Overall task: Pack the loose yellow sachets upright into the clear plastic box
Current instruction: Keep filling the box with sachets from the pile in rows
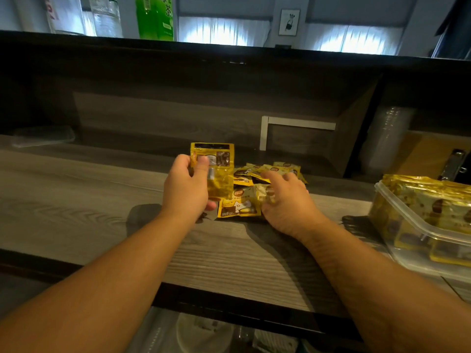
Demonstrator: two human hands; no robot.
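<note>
1. Left hand [187,187]: at centre of view, fingers and thumb curled round a small stack of glossy yellow foil sachets [216,169], held upright above the grey wood-grain surface [76,200].
2. Right hand [285,200]: at 3 o'clock of the left hand, palm down, fingers spread and loosely bent over the loose pile of yellow sachets [244,205]; the fingertips touch the pile, but whether they pinch a sachet cannot be told.
3. Loose pile: lies flat on the surface between the two hands, spreading toward 12 o'clock behind the right hand.
4. Clear rectangular plastic box [407,217]: at 3 o'clock of the view, well apart from the pile, on the same surface; yellow sachets already stand on edge inside it, their tops above the rim.
5. Green plastic bottle [154,16]: at 11 o'clock, on the dark ledge above the surface.
</note>
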